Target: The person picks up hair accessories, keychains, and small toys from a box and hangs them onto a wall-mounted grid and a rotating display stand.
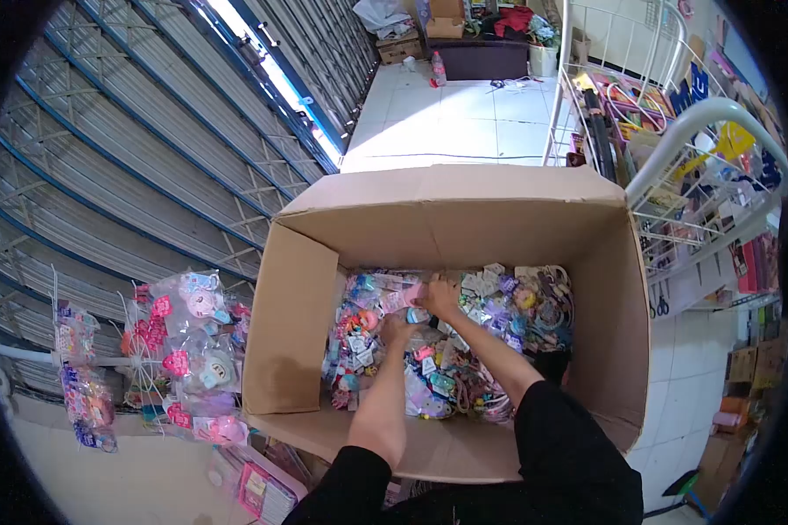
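Observation:
Both my arms reach down into a large open cardboard box (604, 350) filled with small packaged trinkets and accessories. My right hand (440, 296) is at the far middle of the pile, its fingers closed at the edge of a pink packet (408, 296). Nearer and to the left, my left hand (397, 330) has its fingers curled beside a small light-blue and white item (414, 314); what they hold is hidden. Hair ties and bands (547, 302) fill the right of the box, and colourful small packs (355, 328) fill the left.
Bagged plush trinkets (203, 302) hang on a rack left of the box, before a folding metal shutter (140, 149). White wire racks (674, 166) with goods stand at right. Behind, a pink bottle (438, 70) stands on the tiled floor (464, 109).

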The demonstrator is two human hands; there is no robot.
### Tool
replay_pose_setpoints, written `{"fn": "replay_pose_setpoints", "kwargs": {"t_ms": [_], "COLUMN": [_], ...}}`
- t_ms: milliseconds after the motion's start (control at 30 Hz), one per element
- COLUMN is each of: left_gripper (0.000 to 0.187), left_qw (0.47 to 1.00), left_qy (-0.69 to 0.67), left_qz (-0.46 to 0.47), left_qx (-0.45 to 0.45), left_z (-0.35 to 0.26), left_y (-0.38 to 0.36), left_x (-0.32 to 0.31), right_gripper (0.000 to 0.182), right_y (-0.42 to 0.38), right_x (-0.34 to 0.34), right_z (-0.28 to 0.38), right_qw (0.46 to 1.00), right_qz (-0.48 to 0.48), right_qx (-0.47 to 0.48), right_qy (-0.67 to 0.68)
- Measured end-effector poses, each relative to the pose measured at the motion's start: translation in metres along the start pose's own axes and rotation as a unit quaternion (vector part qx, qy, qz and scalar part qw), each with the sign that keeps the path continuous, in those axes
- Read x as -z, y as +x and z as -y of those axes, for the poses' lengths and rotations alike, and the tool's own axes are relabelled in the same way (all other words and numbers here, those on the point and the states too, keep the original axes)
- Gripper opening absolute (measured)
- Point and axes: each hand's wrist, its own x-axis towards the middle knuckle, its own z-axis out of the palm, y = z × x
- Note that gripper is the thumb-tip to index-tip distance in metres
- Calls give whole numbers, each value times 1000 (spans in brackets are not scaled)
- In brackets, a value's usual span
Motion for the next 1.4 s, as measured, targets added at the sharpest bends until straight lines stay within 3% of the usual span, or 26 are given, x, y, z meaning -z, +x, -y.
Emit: {"fn": "replay_pose_setpoints", "kwargs": {"t_ms": [67,100,167,233,267,300,367,500,567,600,633,700,800,833,900,1033,1100,1167,1267,1300,1400], "left_gripper": [70,70,70,64,59,59,58,47,38,40,40,44,46,46,37,37,36,36,35,35,33], "left_qw": [988,988,995,993,988,987,948,940,971,965,965,947,939,941,954,923,834,800,606,594,465], "left_qy": [49,46,1,-68,-132,-136,-292,-301,-109,-167,-172,-149,-167,-175,-220,-373,-500,-527,-666,-659,-682], "left_qz": [-145,-143,-18,-4,6,4,50,117,213,197,191,283,300,289,187,10,-132,-219,-341,-379,-480], "left_qx": [30,35,97,93,79,82,118,113,-16,-54,-52,-32,31,37,-76,-96,-195,-186,-269,-263,-296], "left_z": [8,5,-7,15,23,24,23,9,7,13,15,10,3,3,10,40,62,73,89,98,116], "left_y": [4,2,-8,12,22,23,28,15,9,4,-3,-22,-68,-86,-124,-209,-251,-306,-398,-425,-504], "left_x": [-24,-19,-2,-25,-35,-37,-39,-2,32,41,58,104,172,190,220,251,257,266,264,259,239], "right_gripper": [81,82,75,60,45,45,39,34,31,32,32,33,30,29,29,30,29,29,30,31,33], "right_y": [1,0,3,8,12,10,10,-6,-13,-19,-25,-46,-73,-82,-104,-140,-156,-177,-221,-235,-279], "right_x": [4,5,2,5,-7,-7,-4,48,83,102,124,175,218,229,244,259,262,263,255,252,248], "right_z": [5,8,7,8,4,5,7,11,12,12,13,25,41,49,69,110,124,145,173,183,213], "right_qw": [998,992,989,982,978,978,974,955,962,959,955,957,918,909,888,844,837,822,763,751,699], "right_qz": [28,56,31,88,56,59,29,-40,-52,-47,-44,-41,-55,-48,-65,-133,-143,-156,-96,-73,6], "right_qx": [-39,-82,-80,-66,-26,-22,1,100,140,153,167,201,276,285,311,397,429,471,512,528,587], "right_qy": [35,73,119,154,201,198,224,276,228,236,243,204,281,300,333,335,307,279,384,390,410]}}
